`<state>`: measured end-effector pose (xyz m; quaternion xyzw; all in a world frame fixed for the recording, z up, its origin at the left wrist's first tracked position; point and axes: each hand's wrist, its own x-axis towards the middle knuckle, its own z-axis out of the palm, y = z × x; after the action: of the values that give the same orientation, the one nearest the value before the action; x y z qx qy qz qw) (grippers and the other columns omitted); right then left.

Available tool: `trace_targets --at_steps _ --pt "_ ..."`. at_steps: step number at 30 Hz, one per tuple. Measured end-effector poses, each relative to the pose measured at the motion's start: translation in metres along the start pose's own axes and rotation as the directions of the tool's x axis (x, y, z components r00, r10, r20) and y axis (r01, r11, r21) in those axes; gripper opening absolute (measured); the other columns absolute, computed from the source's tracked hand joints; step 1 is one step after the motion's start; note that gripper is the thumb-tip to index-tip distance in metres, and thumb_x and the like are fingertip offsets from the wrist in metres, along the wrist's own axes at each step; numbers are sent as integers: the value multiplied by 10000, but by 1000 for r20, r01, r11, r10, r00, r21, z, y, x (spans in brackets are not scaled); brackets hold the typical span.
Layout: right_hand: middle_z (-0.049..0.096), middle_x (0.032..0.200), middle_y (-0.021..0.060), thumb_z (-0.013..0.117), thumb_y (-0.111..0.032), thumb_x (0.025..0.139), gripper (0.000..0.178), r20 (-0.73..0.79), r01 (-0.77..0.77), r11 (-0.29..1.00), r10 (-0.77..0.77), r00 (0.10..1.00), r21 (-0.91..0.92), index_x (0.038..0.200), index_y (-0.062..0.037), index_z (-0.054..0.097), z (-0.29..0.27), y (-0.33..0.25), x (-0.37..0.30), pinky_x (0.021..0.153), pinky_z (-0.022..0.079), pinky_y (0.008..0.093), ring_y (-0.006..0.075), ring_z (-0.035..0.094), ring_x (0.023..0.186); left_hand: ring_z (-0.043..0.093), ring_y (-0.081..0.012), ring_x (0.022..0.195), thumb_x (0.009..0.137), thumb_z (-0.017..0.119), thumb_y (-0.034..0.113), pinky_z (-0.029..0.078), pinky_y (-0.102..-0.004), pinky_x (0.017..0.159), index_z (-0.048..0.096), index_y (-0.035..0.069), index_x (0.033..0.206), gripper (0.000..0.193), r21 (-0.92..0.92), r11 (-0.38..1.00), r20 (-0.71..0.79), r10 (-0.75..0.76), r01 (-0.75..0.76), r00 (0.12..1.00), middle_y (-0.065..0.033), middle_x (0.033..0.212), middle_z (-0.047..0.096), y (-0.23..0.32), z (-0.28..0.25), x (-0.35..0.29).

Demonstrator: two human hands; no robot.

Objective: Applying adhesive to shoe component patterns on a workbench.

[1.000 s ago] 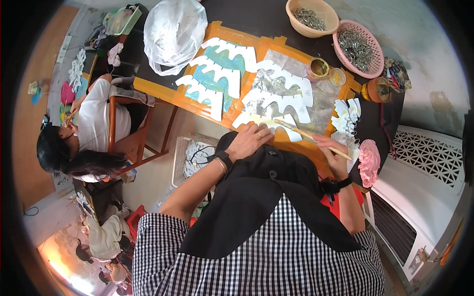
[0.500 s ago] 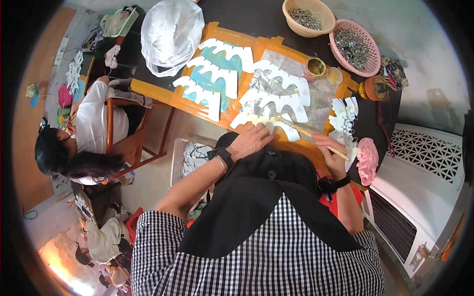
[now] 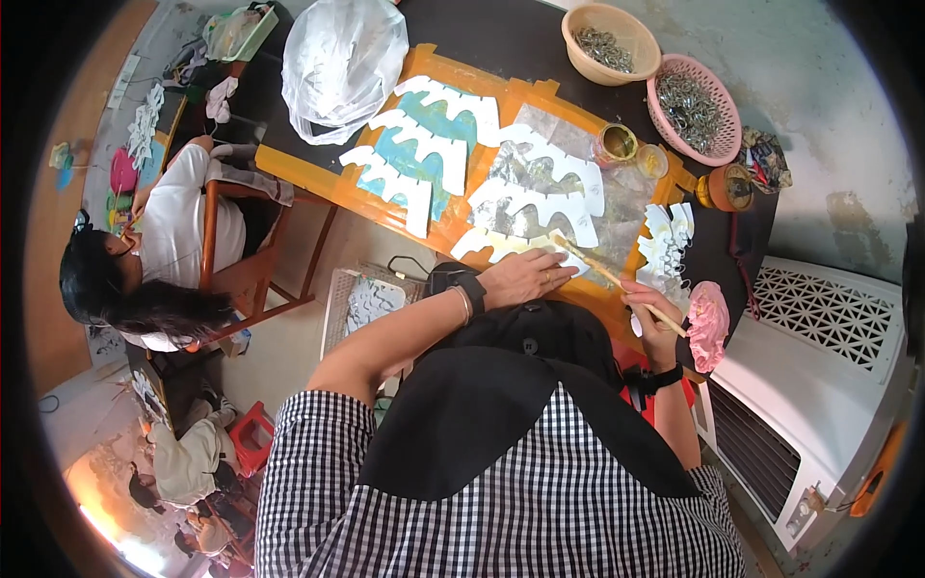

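Honestly, the left hand [image 3: 528, 277] covers part of the nearest white scalloped cutout [image 3: 488, 242] on the black, orange-taped counter [image 3: 472, 37], can't tell if it's pinching; the right hand [image 3: 655, 316] is clamped round a slim pale wooden brush [image 3: 594, 263], tip blurry.

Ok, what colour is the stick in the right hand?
The stick is light tan, shown in the head view.

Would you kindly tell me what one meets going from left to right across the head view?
Seated person in white, plastic bag, left hand, right hand, pink cloth.
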<state>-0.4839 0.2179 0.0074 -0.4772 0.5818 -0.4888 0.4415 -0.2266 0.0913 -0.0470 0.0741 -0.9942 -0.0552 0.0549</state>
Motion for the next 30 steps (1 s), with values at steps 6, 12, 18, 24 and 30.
trace_targets --at_steps 6,12,18,24,30 --pt "683 1061 171 593 70 861 91 56 34 997 -30 998 -70 896 23 663 -2 -9 5 908 501 327 266 643 1063 367 -189 1328 912 441 162 310 -298 1093 489 48 1338 443 -143 990 37 25 -20 999 -26 1432 426 1 26 -8" --pt "681 1074 177 589 56 864 90 84 51 990 -40 996 -133 901 27 665 1 -18 4 909 500 331 265 645 1061 374 -252 1336 888 455 176 358 -352 1083 467 67 1351 475 -235 967 -72 81 -96 994 -111 1451 391 0 6 0" --pt "684 1072 169 584 57 864 103 74 40 989 -29 997 -144 912 26 670 -2 -19 15 900 502 318 251 653 1035 372 -282 1344 888 457 179 351 -376 1079 455 85 1359 480 -209 976 -33 52 -57 998 -150 1468 367 4 20 10" --pt "692 1056 151 590 59 856 114 133 62 982 -39 990 -176 921 20 675 -1 -31 19 873 504 306 231 660 1008 410 -249 1311 914 449 174 372 -359 1035 458 95 1347 441 -113 990 21 81 -78 996 -128 1420 430 5 29 1" --pt "698 1044 142 602 50 853 103 108 29 985 -11 994 -169 918 20 676 -6 -28 21 858 509 304 217 662 1000 437 -242 1270 916 448 185 367 -349 1026 489 103 1334 429 -206 978 -6 15 -16 1000 -109 1400 463 8 24 13"
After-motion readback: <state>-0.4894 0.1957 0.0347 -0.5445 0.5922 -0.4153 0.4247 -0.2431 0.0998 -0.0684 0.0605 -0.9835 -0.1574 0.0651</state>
